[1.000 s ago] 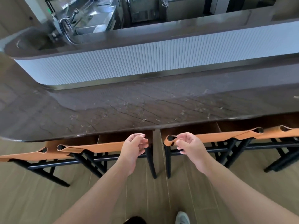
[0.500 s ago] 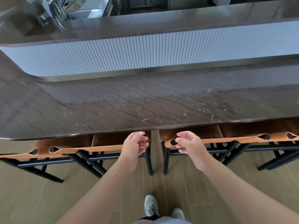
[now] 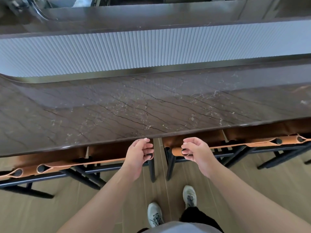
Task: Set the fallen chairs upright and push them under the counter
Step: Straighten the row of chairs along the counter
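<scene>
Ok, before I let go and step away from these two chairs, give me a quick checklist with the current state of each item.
1. Left chair upright: ok, legs down on the floor.
2. Right chair upright: ok.
3. Both tucked under the counter: ok, seats sit beneath its front edge, only the tan backrest straps stick out.
4. Left hand on its chair: fingers curl at the backrest post; firm grip cannot tell.
5. Right hand on its chair: ok, it pinches the strap end.
6. Gap between the two chairs: ok, apart, not touching.
</scene>
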Motion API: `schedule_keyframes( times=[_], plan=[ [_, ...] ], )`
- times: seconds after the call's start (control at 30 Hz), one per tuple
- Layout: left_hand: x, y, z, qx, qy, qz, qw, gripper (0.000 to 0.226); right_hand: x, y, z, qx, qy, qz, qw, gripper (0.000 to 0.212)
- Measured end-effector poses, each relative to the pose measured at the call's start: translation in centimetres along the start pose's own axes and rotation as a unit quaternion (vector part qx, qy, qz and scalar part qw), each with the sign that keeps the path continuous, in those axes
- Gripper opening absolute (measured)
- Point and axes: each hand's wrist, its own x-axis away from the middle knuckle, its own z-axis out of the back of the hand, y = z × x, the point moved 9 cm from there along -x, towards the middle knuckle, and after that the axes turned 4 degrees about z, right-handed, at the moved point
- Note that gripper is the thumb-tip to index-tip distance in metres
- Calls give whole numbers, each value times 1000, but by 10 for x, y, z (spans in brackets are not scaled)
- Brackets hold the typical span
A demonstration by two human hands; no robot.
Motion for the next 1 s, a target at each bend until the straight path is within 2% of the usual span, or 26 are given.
schedule_keyframes(
  times=[0.1, 0.17, 0.27, 0.33, 0.4, 0.53, 0.6, 0.73, 0.87, 1.0],
  plan=[
    [-6, 7, 4, -27, 17, -32, 999, 11, -13, 2, -4, 74, -8, 12, 997, 13],
    [-4, 15, 3, -173, 22, -99, 980, 10, -21, -1, -8, 225, -15, 51, 973, 16],
    [-10, 12, -10, -443, 7, -171, 880, 28, -29, -1, -26, 483, -62, 119, 865, 31],
    [-16, 6, -17, -546, -13, -172, 820, 37, -29, 0, -39, 606, -76, 175, 772, 34],
    [-17, 5, -20, -623, -12, -193, 758, 33, -29, 3, -50, 678, -81, 226, 694, 32],
    [-17, 0, -35, -751, -24, -254, 609, 33, -32, 15, -44, 735, -93, 259, 620, 33],
    [-17, 0, -38, -779, -23, -265, 567, 30, -35, 17, -36, 745, -97, 263, 606, 34],
    [-19, 3, -39, -801, -39, -274, 531, 21, -38, 19, -31, 739, -123, 269, 605, 22],
    [-20, 5, -43, -810, -63, -275, 514, 24, -38, 19, -33, 741, -150, 275, 594, 19],
    [-23, 4, -42, -808, -65, -271, 519, 25, -36, 16, -33, 733, -149, 278, 603, 19]
  ],
)
